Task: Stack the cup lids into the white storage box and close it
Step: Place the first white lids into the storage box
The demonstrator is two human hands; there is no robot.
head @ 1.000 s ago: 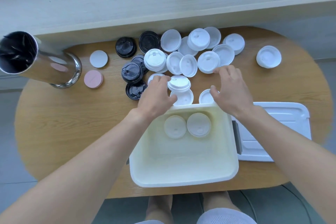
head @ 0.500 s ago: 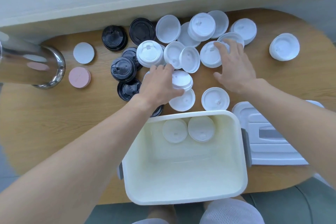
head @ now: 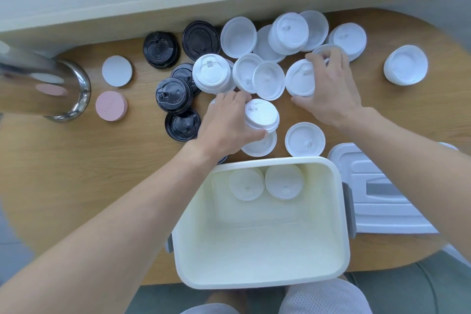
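Head view | left hand grips white lid stack | right hand curls round tilted lid | storage box open, just behind both wrists | risk: loose stack may spill in transfer.

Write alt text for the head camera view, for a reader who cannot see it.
Seen from above, a person's left hand grips a small stack of white cup lids and the right hand grips another white lid, among scattered white and black lids on a wooden table. Nearer the person, an open white storage box holds two white lids; its cover lies beside it.
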